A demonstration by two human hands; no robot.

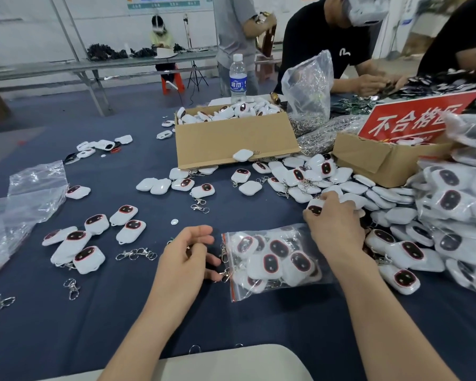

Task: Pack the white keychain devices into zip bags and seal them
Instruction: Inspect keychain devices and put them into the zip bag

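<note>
Near the front edge of the tabletop (121,312), a bit to the right of its middle, lies our zip bag (272,259). It looks pretty full of white devices, and its red-striped mouth points left. Two metal clips (225,273) poke out of that mouth. Our left hand (187,259) sits just beside the mouth with its fingers loosely bent. One fingertip touches a clip, but we cannot tell if the hand really holds anything. Our right hand (335,224) reaches over the bag to the big pile (349,188) toward the right edge. Its fingers are curled tight around one keychain device (315,209) at the edge of that pile.

We think a few things could go wrong. The clips in the pile look tangled, so lifting this one may drag others along and spill them. The bag is nearly full, so pushing one more in may squeeze another out. If the clips are left in the mouth, the zip may not press shut all the way. Our right arm also passes over the bag and could push it.
</note>
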